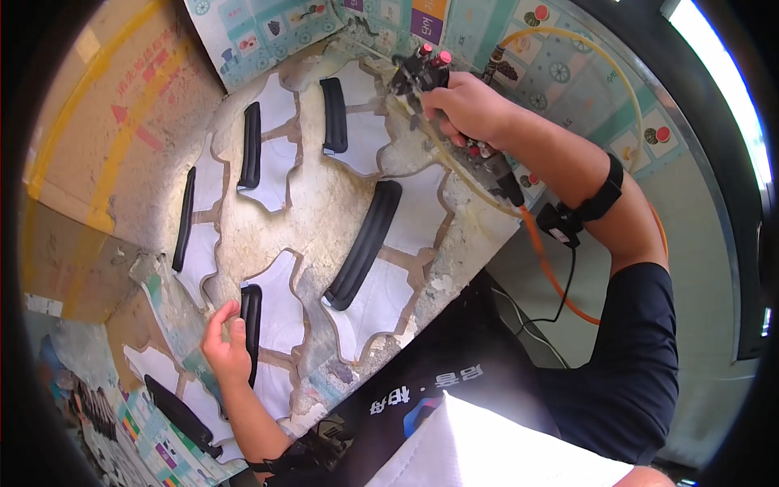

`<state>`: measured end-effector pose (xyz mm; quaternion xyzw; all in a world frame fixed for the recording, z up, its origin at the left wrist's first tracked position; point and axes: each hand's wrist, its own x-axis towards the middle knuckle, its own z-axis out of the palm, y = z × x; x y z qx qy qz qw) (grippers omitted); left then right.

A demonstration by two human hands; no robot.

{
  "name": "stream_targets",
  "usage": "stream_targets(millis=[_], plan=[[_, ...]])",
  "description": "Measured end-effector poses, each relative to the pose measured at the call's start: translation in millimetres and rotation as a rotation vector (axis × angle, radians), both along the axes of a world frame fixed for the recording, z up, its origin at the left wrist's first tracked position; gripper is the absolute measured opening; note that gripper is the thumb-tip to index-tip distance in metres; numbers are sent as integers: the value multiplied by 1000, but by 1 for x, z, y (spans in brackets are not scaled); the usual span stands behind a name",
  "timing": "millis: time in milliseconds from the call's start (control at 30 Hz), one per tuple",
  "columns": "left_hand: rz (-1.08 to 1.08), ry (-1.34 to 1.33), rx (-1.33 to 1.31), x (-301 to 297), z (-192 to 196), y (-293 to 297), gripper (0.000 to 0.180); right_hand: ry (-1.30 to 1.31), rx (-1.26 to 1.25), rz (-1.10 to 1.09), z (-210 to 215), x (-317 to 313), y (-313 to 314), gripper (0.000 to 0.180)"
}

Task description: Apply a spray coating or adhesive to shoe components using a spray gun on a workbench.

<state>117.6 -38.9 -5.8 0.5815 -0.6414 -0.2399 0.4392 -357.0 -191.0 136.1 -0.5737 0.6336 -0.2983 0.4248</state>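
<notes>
My right hand (473, 108) is wrapped round a black spray gun (422, 77) with red knobs at the far right of the worktable. My left hand (225, 341) is at the near left edge, fingers and thumb apart, beside a black ribbed padded strip (252, 321). That strip lies along one side of a white cut panel (280, 304) with brown borders. Similar white panels with black strips lie around, one in the middle (398, 284), others at the back (357, 134), back left (280, 162) and left (207, 243). Whether my left fingers touch the strip I cannot tell.
A yellow hose (600, 49) and an orange hose (548, 268) run from the spray gun. Cardboard (122, 122) with yellow tape walls the left. Patterned board (251, 36) stands behind. Another panel with a strip (182, 414) lies at the lower left, beyond the table.
</notes>
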Motion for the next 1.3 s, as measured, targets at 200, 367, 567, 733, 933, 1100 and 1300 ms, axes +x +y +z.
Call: stream_targets(millis=[200, 367, 567, 733, 933, 1100, 1300], plan=[[-29, -59, 38, 4, -2, 0, 33, -35, 67, -22, 3, -2, 15, 23], [-15, -57, 37, 1, 1, 1, 32, -38, 108, -67, 3, -7, 27, 23], [4, -38, 21, 0, 1, 1, 31, 61, 117, 11, 8, -3, 38, 24], [8, -32, 22, -1, 1, -1, 30, 117, 174, 39, 11, -2, 41, 26], [6, -28, 13, 0, 1, 1, 29, 71, 98, 29, 3, -4, 22, 23], [-2, 5, 22, 1, -1, 0, 29, 150, -49, -17, -7, 2, -1, 24], [-7, -27, 9, -2, 4, 0, 30, 6, -29, -43, 7, 5, 9, 25]])
